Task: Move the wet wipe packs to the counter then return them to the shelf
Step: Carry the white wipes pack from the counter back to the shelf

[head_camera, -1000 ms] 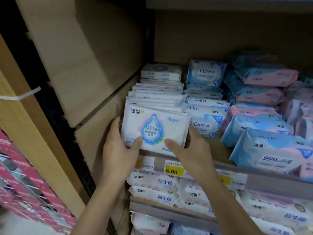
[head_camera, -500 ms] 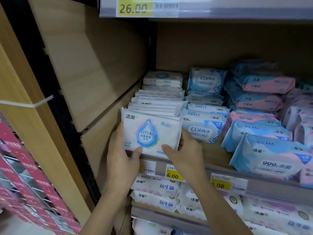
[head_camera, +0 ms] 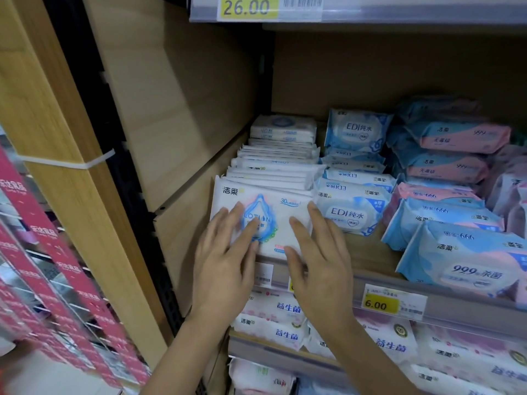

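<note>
A: Where is the white wet wipe pack [head_camera: 263, 220] with the blue drop print?

B: It stands on edge at the front of the shelf [head_camera: 370, 258], leaning back against the row of white packs [head_camera: 276, 169] behind it. Its printed face points out toward the camera and its long axis runs left to right along the shelf lip. It sits hard against the wooden side panel [head_camera: 182, 223], with the blue EDI pack [head_camera: 350, 212] just beside it on the right.

A: And the grip?

B: Neither hand grips anything. The left hand [head_camera: 225, 263] lies flat with fingers spread on the pack's face; the right hand [head_camera: 319, 260] is likewise open, fingertips on the pack's right part.

A: Any change from half a second ago?

B: Then both hands pinched the pack by its lower corners, thumbs on the front. Now the fingers are splayed flat on the face, and the pack sits further back, close against the row.
</note>
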{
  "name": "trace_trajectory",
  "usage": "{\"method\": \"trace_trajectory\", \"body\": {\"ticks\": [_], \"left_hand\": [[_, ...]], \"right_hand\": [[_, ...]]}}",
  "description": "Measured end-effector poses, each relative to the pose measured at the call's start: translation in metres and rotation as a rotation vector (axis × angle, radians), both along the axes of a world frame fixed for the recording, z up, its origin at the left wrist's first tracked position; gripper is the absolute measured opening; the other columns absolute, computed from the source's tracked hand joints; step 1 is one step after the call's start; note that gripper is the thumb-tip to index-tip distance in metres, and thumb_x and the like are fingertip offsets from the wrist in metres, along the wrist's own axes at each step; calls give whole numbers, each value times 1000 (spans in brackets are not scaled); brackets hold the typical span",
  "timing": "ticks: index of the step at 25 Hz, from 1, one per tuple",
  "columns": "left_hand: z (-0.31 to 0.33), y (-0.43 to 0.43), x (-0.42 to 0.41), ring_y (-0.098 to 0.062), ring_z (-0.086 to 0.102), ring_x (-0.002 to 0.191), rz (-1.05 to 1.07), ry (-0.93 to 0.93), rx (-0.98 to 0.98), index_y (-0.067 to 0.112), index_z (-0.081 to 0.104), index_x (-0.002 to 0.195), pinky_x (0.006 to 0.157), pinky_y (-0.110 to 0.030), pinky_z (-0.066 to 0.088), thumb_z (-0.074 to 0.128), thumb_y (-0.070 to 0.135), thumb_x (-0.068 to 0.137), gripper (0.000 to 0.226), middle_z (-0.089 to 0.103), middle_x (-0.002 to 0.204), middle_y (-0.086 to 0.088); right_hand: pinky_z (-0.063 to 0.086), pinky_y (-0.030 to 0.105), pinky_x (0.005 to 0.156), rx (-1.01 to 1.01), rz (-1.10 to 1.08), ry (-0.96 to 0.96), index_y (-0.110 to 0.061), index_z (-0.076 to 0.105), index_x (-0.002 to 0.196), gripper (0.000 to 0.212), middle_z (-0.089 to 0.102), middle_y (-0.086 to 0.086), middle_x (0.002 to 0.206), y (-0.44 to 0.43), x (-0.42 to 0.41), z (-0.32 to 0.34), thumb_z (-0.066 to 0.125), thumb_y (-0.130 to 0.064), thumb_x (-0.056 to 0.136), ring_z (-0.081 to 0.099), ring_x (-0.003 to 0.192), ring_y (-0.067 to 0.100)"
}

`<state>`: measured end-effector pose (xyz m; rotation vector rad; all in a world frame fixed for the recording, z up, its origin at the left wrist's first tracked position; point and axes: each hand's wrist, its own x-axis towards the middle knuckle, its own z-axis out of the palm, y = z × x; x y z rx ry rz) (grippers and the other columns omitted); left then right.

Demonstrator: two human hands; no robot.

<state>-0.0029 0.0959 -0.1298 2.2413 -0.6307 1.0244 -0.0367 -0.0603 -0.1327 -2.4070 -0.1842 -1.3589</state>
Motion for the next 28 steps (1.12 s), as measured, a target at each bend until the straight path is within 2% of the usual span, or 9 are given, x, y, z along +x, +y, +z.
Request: {"method": "trace_trajectory", "body": {"ticks": [2, 9, 14, 16, 18, 20, 23, 25, 28], "left_hand": [[-2, -1, 2, -33, 40, 133, 44, 7, 49, 12, 60, 126, 104, -45, 41, 42, 22, 95, 37, 47, 143, -10], [-10, -2, 4, -28, 41, 129, 94, -13, 3, 14, 62, 125, 95, -37, 46, 51, 12, 89, 37, 52, 139, -6], [-13, 3, 6, -31, 44, 128, 7, -12, -18, 9, 65, 119, 99, -45, 44, 48, 15, 91, 33, 55, 136, -9], [-11, 5, 5, -32, 48, 125, -39, -20, -41, 7, 66, 116, 99, -47, 43, 48, 14, 90, 33, 57, 132, -11], [-4, 4, -2, -26, 56, 116, -94, -25, -97, 8, 67, 113, 95, -43, 46, 51, 12, 88, 30, 62, 123, -7], [8, 0, -16, -14, 62, 100, -188, 41, -199, 13, 67, 107, 85, -31, 50, 51, 18, 89, 25, 66, 108, 1], [13, -10, -35, -3, 59, 72, -354, 154, -228, 21, 66, 95, 66, -23, 49, 50, 26, 89, 17, 65, 85, 11], [3, -21, -44, -1, 55, 63, -461, 230, -190, 29, 62, 90, 59, -21, 47, 50, 30, 88, 13, 62, 74, 14], [-15, -46, -60, 1, 54, 63, -604, 351, -91, 35, 59, 97, 55, -18, 45, 48, 37, 88, 15, 61, 73, 19]], "right_hand": [[41, 44, 103, -32, -20, 16, -8, 62, 122, 35, 46, 14, 143, 1, 7, -1, 62, -15, 88, 49, 123, 33], [49, 42, 93, 7, 25, 86, -13, 64, 120, 34, 49, 6, 142, -5, 17, 5, 62, -16, 87, 50, 118, 24], [38, 29, 101, -19, 10, 97, -10, 63, 120, 33, 49, 9, 142, -3, 6, 0, 57, -12, 88, 50, 117, 23], [43, 31, 97, 18, 11, 88, -9, 64, 116, 31, 51, 9, 140, -1, 3, 1, 58, -12, 86, 48, 116, 23], [49, 34, 90, 129, 24, 30, -8, 67, 108, 25, 60, 9, 127, 1, -4, 4, 59, -14, 85, 55, 106, 22], [54, 34, 74, 262, 63, -19, -8, 67, 99, 21, 69, 4, 100, 2, -18, 11, 59, -19, 84, 63, 84, 16], [48, 25, 51, 325, 74, 52, -14, 66, 92, 17, 65, -5, 71, -4, -48, 11, 55, -26, 85, 54, 57, 6], [45, 26, 46, 340, 12, 136, -18, 65, 87, 18, 59, -7, 61, -14, -74, 2, 52, -30, 86, 50, 51, 8], [45, 32, 44, 391, -124, 269, -26, 63, 88, 15, 55, -9, 56, -39, -120, -19, 51, -35, 87, 49, 48, 11]]}}
